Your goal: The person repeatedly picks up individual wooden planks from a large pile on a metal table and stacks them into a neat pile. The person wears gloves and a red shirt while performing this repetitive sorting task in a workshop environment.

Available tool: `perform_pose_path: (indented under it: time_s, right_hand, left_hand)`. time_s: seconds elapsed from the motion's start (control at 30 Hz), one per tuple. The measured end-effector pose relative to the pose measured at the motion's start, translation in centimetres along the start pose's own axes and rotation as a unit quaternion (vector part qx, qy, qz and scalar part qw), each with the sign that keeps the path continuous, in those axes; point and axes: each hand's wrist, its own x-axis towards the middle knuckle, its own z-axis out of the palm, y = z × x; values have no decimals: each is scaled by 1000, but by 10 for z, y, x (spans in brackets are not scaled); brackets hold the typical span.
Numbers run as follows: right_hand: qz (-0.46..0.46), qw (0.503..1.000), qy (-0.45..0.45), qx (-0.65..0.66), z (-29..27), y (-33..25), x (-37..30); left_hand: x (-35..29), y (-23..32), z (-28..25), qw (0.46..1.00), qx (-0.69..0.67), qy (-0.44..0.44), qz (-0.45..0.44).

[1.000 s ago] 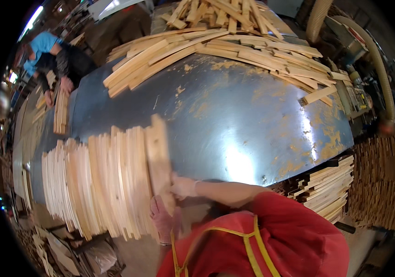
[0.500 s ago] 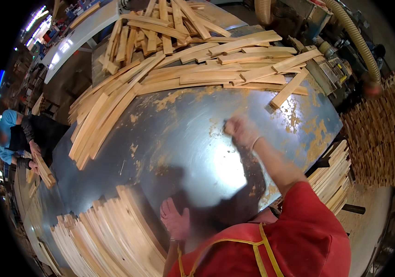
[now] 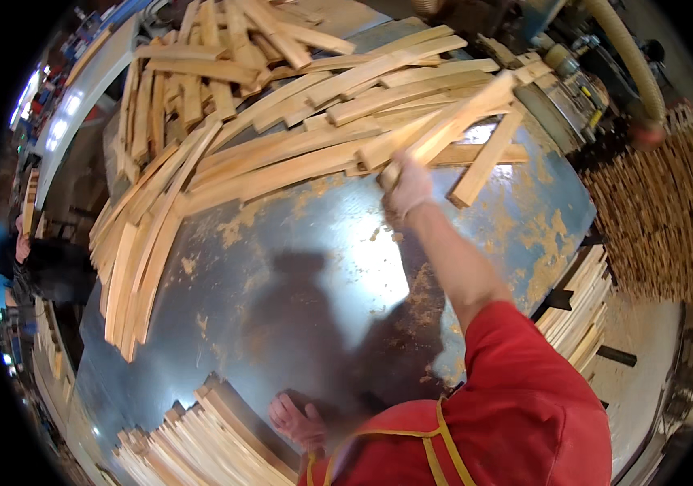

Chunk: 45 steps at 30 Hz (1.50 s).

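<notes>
My right hand (image 3: 411,193) reaches out across the metal table (image 3: 298,283) and grips the near end of a wooden board (image 3: 464,117). That board slants up to the right, over other boards of the loose pile (image 3: 282,162). Near my body, my left hand (image 3: 298,421) holds nothing, its fingers loosely bent but apart. Just left of it stands a tight row of wooden boards (image 3: 209,445), set side by side on the table. A single board (image 3: 488,158) lies to the right of my right hand.
A jumbled heap of boards (image 3: 201,73) covers the far left. Machinery (image 3: 569,89) with a ribbed hose (image 3: 626,61) stands far right, beside a tall wood stack (image 3: 662,211). More boards (image 3: 577,312) lie below the table's right edge. Another person (image 3: 19,259) works at the left.
My right hand has moved farther out and closed on a board, whose far end is lifted. My left hand's fingers have curled somewhat. The view has shifted, and the other person has raised a board.
</notes>
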Motion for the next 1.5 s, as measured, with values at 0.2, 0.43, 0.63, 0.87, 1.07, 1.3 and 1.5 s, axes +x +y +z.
perform_pose_path:
  time_s: [0.2,0.43,0.63,0.87,1.07,1.3,1.5]
  right_hand:
    - [36,976,-189,-101,-81,137,-164]
    - [162,873,-390,-244,-108,163,-350]
    - [148,705,-503,-478,-115,122,-421]
    - [-16,760,-419,-497,-158,155,-357]
    - [-135,824,-171,-524,-137,78,-254]
    - [-169,883,231,-372,-166,-55,-54]
    - [-151,979,71,-116,-130,-44,-35]
  left_hand:
    - [39,-5,-17,988,-24,-146,-32]
    - [116,31,-53,672,-655,-304,-163]
    - [97,10,-46,632,-684,-324,-166]
    - [-57,-110,-45,970,-178,-79,-148]
    - [-115,-115,-74,961,72,-93,-250]
    - [-41,-34,-60,990,-74,-107,-60]
    - [32,51,-67,974,-172,-149,-3]
